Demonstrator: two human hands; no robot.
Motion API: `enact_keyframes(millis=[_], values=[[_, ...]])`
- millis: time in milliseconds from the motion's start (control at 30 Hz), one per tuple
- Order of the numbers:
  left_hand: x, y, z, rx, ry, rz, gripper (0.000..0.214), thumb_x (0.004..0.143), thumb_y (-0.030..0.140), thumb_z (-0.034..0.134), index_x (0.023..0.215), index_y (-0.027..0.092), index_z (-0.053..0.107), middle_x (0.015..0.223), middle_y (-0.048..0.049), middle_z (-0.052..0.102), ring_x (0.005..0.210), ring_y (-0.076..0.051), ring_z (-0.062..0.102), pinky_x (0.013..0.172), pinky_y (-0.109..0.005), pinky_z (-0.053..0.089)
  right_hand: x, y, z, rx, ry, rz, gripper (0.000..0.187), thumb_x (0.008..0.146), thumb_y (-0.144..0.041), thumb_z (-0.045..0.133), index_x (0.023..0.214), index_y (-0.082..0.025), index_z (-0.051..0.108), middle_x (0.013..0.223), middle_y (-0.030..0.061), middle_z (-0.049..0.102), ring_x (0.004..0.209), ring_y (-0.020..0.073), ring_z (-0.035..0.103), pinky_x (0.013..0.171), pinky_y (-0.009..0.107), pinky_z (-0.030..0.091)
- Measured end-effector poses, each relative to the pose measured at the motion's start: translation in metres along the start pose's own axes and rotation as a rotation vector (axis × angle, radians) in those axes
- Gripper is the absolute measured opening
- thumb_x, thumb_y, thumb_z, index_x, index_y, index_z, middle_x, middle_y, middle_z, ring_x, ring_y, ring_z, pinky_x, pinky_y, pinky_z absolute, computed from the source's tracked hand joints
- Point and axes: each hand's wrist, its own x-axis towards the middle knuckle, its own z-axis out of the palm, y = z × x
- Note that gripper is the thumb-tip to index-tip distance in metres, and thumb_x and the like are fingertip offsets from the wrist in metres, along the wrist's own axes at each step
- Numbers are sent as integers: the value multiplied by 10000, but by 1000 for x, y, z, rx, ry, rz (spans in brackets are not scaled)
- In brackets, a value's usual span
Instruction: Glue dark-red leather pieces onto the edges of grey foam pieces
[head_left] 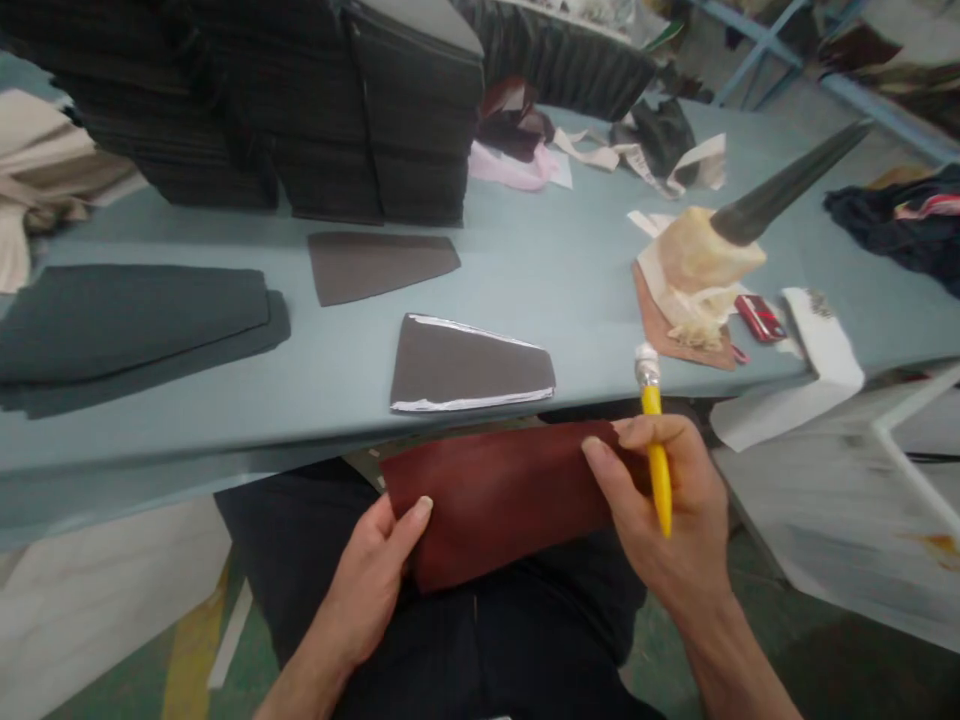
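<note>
A dark red piece of leather (504,495) lies across my lap, below the table edge. My left hand (373,580) grips its left end, thumb on top. My right hand (671,520) pinches its right end and also holds a yellow-handled brush (654,440), bristles pointing up toward the table. On the blue-grey table (525,270) just above lies a grey cut piece with white glue along its edges (469,368). A second grey piece (379,263) lies farther back.
Stacks of dark cut material (315,100) stand at the back left; flat dark sheets (135,325) lie at the left. At the right sit a glue-caked pot with a dark cone (720,250), a red object (759,318), a white block (821,345) and scraps.
</note>
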Motion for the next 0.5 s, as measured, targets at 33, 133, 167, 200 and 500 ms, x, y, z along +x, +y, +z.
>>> enact_keyframes(millis=[33, 133, 167, 200, 500], values=[[-3, 4, -3, 100, 22, 21, 554, 827, 585, 865, 1237, 224, 774, 1277, -95, 810, 1228, -294, 742, 1165, -404, 561, -3, 3, 1, -14, 9, -8, 167, 944, -283, 741, 957, -253, 578, 890, -7, 672, 811, 172, 699, 745, 304, 573], [-10, 21, -6, 331, 92, 57, 570, 810, 679, 828, 1161, 231, 795, 1192, -92, 828, 1075, -288, 774, 1062, -387, 613, -10, 14, 6, -43, 24, -24, 190, 940, -276, 756, 949, -265, 567, 870, -6, 695, 801, 186, 735, 717, 312, 593], [-11, 27, -5, 393, 120, 73, 586, 800, 713, 813, 1138, 234, 798, 1129, -91, 836, 999, -284, 780, 998, -380, 636, -11, 17, 7, -52, 30, -27, 201, 938, -275, 764, 944, -266, 564, 866, -6, 698, 799, 186, 742, 715, 310, 595], [-12, 33, -4, 458, 151, 98, 593, 792, 737, 799, 1114, 239, 800, 1058, -85, 838, 925, -276, 779, 931, -367, 651, -11, 21, 9, -63, 39, -29, 209, 936, -274, 772, 941, -265, 563, 868, -5, 701, 800, 186, 748, 715, 307, 596], [0, 87, 3, 826, 357, 293, 456, 773, 726, 780, 824, 273, 766, 665, -29, 750, 570, -214, 695, 507, -271, 552, 8, 31, 26, 71, 52, 14, 243, 902, -207, 801, 943, -273, 571, 859, -19, 663, 794, 192, 764, 712, 327, 613]])
